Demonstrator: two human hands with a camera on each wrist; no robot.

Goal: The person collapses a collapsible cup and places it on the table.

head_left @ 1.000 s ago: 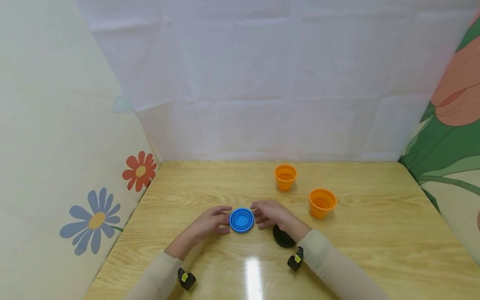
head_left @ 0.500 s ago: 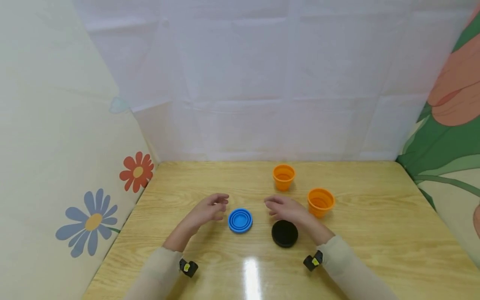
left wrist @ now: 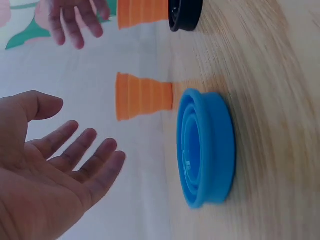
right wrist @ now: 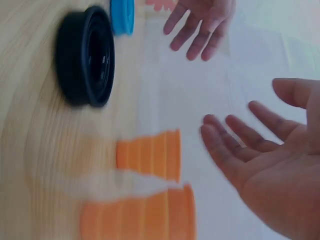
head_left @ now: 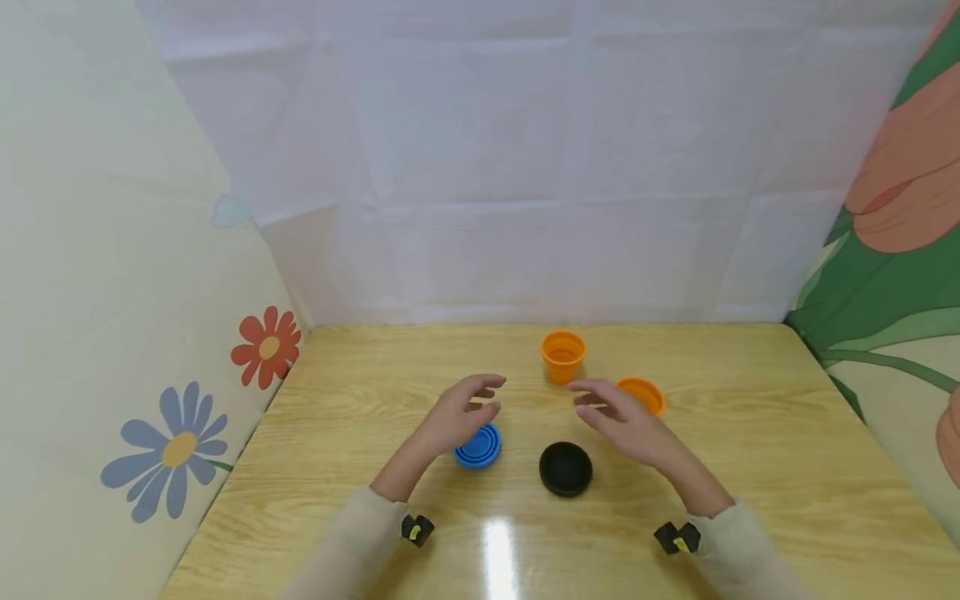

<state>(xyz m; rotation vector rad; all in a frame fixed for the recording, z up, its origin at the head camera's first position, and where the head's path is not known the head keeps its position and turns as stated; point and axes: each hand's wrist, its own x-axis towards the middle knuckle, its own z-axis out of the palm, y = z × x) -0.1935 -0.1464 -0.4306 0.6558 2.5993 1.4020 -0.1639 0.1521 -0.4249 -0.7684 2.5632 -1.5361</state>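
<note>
My left hand [head_left: 455, 414] is raised over the blue collapsible cup [head_left: 477, 448], hiding its back part in the head view. In the left wrist view that blue cup [left wrist: 215, 150] lies folded flat on the table, apart from my relaxed fingers. My right hand [head_left: 626, 423] hovers in front of the nearer orange collapsible cup [head_left: 642, 393], covering its lower part. Both hands hold nothing. Between them, closer to me, a black collapsible cup [head_left: 566, 469] lies folded flat. A second orange cup [head_left: 562, 357] stands extended farther back; the right wrist view shows both orange cups upright.
The wooden table [head_left: 360, 375] ends at a white cloth backdrop [head_left: 480, 167]. Flower-patterned panels flank it on the left and right. Each wrist wears a small black camera.
Both hands have lifted away from the blue cup and shifted: the left up and to the right over it, the right farther right, uncovering the black cup. The cups stay in place.
</note>
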